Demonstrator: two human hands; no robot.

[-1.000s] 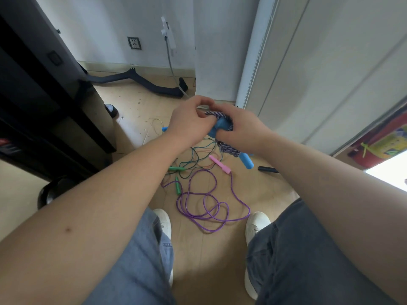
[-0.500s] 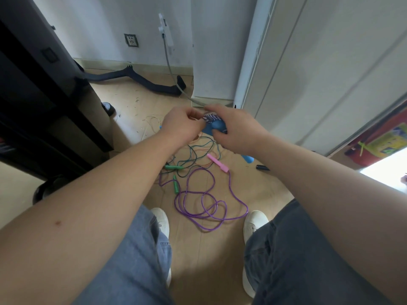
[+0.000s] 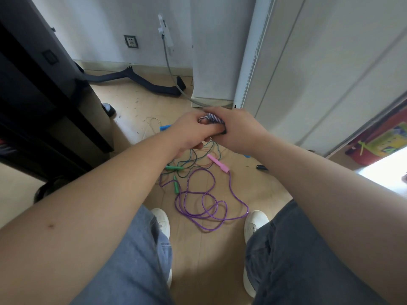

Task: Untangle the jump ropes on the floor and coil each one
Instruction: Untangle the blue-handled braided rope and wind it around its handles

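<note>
My left hand (image 3: 191, 131) and my right hand (image 3: 239, 128) press together in front of me, both shut on a coiled braided purple-and-white jump rope (image 3: 211, 119), mostly hidden between the palms. Below them on the wooden floor lies a purple jump rope (image 3: 207, 204) in loose loops, ending in a pink handle (image 3: 218, 162). A dark green rope (image 3: 196, 160) with green handles (image 3: 175, 167) is tangled with it near my left wrist. A blue handle (image 3: 164, 127) peeks out behind my left hand.
My knees and white shoes (image 3: 161, 219) frame the ropes. A black cabinet (image 3: 50, 102) stands at left, white doors (image 3: 319, 62) at right. A black curved bar (image 3: 136, 81) and a grey cable (image 3: 174, 80) lie by the far wall. A small black object (image 3: 261, 167) lies at right.
Both hands have closed tighter around the braided rope bundle and moved slightly away from me; the blue handle held earlier is now hidden inside the grip.
</note>
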